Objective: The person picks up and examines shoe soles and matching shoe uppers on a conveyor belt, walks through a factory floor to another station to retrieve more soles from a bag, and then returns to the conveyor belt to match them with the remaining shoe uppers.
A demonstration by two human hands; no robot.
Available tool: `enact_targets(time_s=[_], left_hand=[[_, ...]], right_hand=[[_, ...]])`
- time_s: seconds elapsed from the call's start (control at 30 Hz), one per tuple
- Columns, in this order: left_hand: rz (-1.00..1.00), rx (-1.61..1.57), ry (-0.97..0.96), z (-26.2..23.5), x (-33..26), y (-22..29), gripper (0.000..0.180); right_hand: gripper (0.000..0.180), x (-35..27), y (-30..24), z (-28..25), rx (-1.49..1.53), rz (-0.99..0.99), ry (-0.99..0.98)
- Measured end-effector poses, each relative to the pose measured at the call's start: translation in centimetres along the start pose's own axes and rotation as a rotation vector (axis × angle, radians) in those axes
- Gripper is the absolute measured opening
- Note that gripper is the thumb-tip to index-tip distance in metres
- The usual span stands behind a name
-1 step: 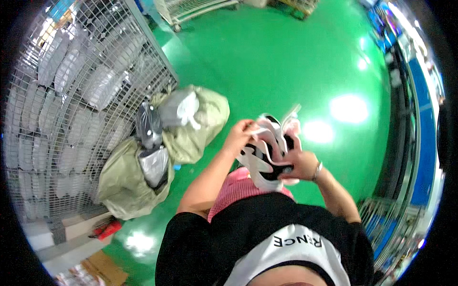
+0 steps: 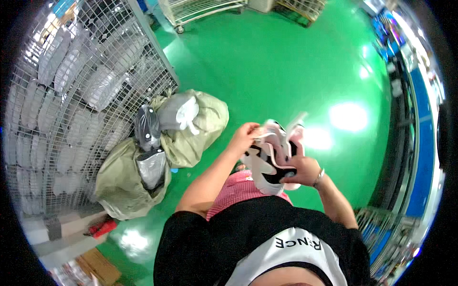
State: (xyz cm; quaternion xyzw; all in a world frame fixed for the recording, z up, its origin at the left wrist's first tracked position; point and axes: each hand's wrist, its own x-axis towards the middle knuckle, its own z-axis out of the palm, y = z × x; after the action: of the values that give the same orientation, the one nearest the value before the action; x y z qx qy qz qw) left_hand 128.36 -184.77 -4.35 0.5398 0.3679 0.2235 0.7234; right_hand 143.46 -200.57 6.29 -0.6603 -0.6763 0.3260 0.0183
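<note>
Your left hand [image 2: 245, 137] pinches the far left edge of one white, pink and black shoe-like bundle [image 2: 274, 151]; your right hand [image 2: 305, 170] grips its near right side.

I watch remotely over a glossy green floor [image 2: 272, 71] beside a wire-mesh cage [image 2: 153, 45].
Just beyond the cage I see a white wheeled cart [image 2: 205, 17]; well across from the cage stand blue panels [image 2: 420, 86], with bright light patches [image 2: 348, 117] between.
</note>
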Motion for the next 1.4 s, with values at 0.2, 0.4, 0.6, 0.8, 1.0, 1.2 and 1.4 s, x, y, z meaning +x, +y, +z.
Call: enact_targets(time_s=[0.2, 0.4, 0.6, 0.8, 1.0, 1.2, 1.4], left_hand=[[0.01, 0.062, -0.03, 3.3, 15.8, 3.6, 0.031], [-0.186, 0.049, 0.193, -1.8, 26.2, 5.6, 0.035], [-0.38, -0.13, 0.699, -9.0, 28.6, 10.1, 0.026], [-0.42, -0.426, 0.941, -17.7, 35.3, 11.1, 0.035], [-0.215, -0.396, 0.724, -31.6, 52.3, 17.8, 0.028], [0.035, -0.114, 0.766, -47.0, 66.5, 31.7, 0.034], [-0.015, -0.217, 1.083, -62.0, 70.5, 33.4, 0.03]], right_hand=[[0.047, 6.5, 15.9, -8.0, 0.514, 0.326, 0.243], [0.048, 22.3, 27.2, -18.0, 0.351, 0.214, 0.238], [0.049, 43.5, 24.2, -31.4, 0.177, -0.087, -0.011], [0.045, 63.3, 19.0, -37.3, 0.655, -0.469, -0.078], [0.034, 77.4, 13.9, -44.7, 0.808, -0.176, -0.238], [0.031, 94.3, 11.1, -49.0, 0.595, -0.419, -0.134], [0.041, 115.1, 1.5, -52.9, 0.611, -0.512, -0.272]])
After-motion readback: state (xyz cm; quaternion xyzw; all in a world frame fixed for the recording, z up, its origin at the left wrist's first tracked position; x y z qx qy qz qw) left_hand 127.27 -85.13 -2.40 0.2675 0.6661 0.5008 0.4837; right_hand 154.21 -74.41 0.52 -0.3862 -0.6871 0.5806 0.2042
